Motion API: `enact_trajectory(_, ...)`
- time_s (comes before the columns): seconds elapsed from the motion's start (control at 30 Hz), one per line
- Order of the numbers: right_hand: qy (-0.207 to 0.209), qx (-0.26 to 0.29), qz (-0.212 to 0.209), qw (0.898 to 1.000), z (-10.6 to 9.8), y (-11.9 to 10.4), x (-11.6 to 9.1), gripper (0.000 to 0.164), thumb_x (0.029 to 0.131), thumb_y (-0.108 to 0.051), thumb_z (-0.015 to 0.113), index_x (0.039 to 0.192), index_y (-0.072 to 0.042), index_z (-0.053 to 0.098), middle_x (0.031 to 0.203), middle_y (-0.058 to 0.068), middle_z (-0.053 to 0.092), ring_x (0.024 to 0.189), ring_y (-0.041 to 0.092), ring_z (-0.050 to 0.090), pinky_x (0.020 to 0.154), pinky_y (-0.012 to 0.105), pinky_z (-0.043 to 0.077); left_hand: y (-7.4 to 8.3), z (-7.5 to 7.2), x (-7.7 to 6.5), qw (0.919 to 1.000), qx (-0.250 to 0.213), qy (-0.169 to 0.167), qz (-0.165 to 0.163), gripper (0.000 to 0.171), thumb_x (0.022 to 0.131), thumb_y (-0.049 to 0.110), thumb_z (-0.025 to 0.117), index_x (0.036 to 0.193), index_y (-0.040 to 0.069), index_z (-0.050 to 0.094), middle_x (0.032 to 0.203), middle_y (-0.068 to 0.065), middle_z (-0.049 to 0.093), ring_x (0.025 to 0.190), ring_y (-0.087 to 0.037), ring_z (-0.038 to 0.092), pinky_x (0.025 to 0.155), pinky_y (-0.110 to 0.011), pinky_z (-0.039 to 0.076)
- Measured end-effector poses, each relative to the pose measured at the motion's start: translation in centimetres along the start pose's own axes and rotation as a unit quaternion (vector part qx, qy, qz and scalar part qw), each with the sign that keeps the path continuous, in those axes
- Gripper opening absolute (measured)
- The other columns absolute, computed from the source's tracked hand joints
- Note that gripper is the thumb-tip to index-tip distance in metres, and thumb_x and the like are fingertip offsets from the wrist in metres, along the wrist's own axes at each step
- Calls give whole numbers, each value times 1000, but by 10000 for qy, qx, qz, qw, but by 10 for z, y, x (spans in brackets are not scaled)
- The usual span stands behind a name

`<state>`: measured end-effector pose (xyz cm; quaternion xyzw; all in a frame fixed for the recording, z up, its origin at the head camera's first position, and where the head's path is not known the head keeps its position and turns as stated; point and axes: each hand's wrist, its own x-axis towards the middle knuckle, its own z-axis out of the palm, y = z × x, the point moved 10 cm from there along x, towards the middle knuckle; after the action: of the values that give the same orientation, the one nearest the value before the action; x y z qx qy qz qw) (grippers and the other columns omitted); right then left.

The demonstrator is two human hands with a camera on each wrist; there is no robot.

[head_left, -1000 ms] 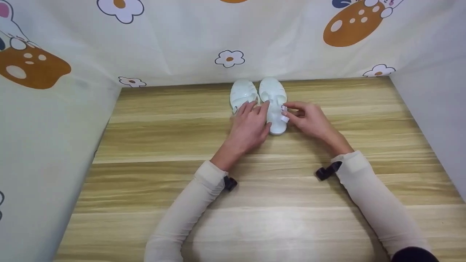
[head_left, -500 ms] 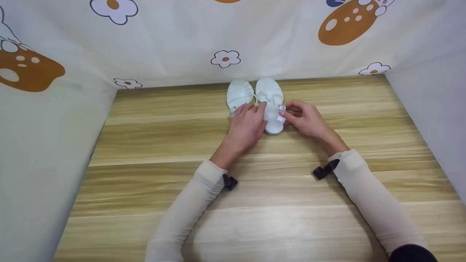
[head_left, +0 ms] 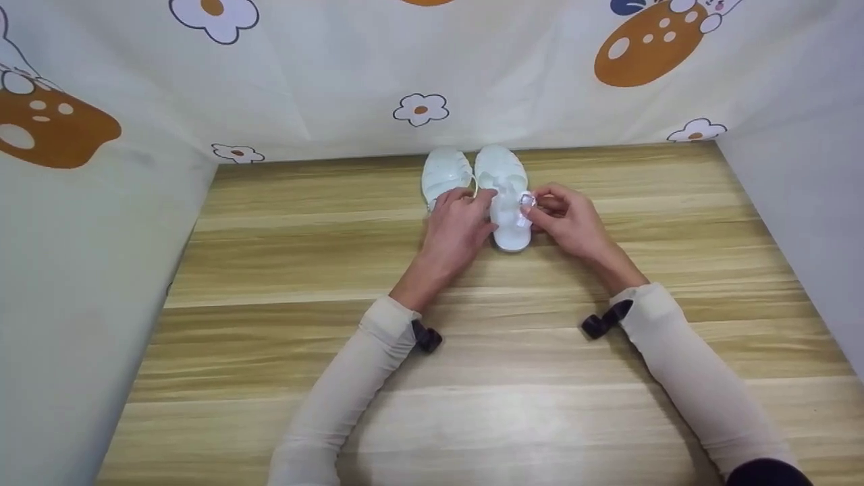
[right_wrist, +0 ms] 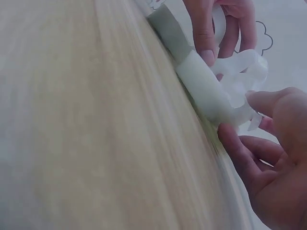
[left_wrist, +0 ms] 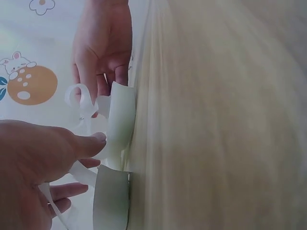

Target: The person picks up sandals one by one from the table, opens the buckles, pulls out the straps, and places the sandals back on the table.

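A pair of pale mint jelly sandals stands side by side, toes at the back wall: the left sandal [head_left: 444, 166] and the right sandal [head_left: 498, 162]. My left hand [head_left: 453, 228] lies over the rear of the left one and holds the right one's inner side with thumb and fingers. From the right, my right hand [head_left: 572, 221] pinches the ankle strap [head_left: 526, 200] by its buckle end at the outer edge. The right wrist view shows the strap [right_wrist: 258, 68] looping above the heel [right_wrist: 204, 86], with my right thumb at its end. Fingers hide the left sandal's heel in the head view.
The sandals rest on a wood-grain surface [head_left: 324, 263]. Behind them rises a white cloth wall [head_left: 324, 81] printed with flowers and orange shapes. Pale side walls [head_left: 94, 256] bound the left and right. A small black camera [head_left: 426, 337] is strapped at each wrist.
My right hand has shifted slightly and turned the buckle end of the strap, which shows more of its face. My left hand and both sandals stay nearly in place; the head view moved a little.
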<state>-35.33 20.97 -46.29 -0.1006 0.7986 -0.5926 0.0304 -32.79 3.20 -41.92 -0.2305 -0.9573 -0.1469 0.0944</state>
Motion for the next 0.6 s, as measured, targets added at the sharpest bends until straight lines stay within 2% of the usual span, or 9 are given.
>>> enact_trajectory(0.1, 76, -108, -60, 9999, -3, -2, -1, 34, 102, -18, 77, 126, 4, 67, 125, 26, 77, 95, 7, 77, 79, 23, 65, 1, -4, -1, 9998, -111, 166, 32, 52, 99, 33, 81, 145, 19, 63, 123, -2, 82, 145, -28, 57, 135, -47, 26)
enact_trajectory(0.23, 206, -254, -84, 9994, -7, -4, -4, 33, 101, -20, 78, 125, 1, 69, 124, 23, 78, 100, 7, 77, 82, 20, 63, 5, -7, -4, 9991, -214, 317, 176, 51, 98, 31, 82, 144, 19, 64, 125, -5, 81, 149, -29, 54, 139, -50, 10)
enact_trajectory(0.33, 228, -305, -117, 9992, -8, -7, -9, 33, 101, -21, 79, 124, 0, 70, 122, 19, 79, 105, 6, 75, 87, 19, 62, 9, -10, -8, 9984, -261, 366, 333, 51, 99, 30, 82, 145, 18, 63, 125, -8, 81, 150, -29, 55, 140, -49, 8)
enact_trajectory(0.53, 175, 90, -205, 9996, -9, -10, -23, 33, 100, -16, 80, 122, 4, 67, 113, 12, 79, 97, 9, 77, 82, 27, 66, 18, -14, -15, 9971, -327, 366, 575, 50, 101, 28, 79, 146, 17, 62, 127, -8, 80, 146, -26, 58, 140, -44, 11)
enact_trajectory(0.6, 181, 130, -236, 9995, -9, -10, -28, 34, 100, -16, 80, 122, 5, 67, 112, 11, 78, 99, 9, 77, 84, 27, 66, 22, -16, -19, 9964, -371, 375, 658, 50, 101, 28, 79, 146, 16, 62, 131, -9, 79, 144, -26, 59, 139, -44, 14)
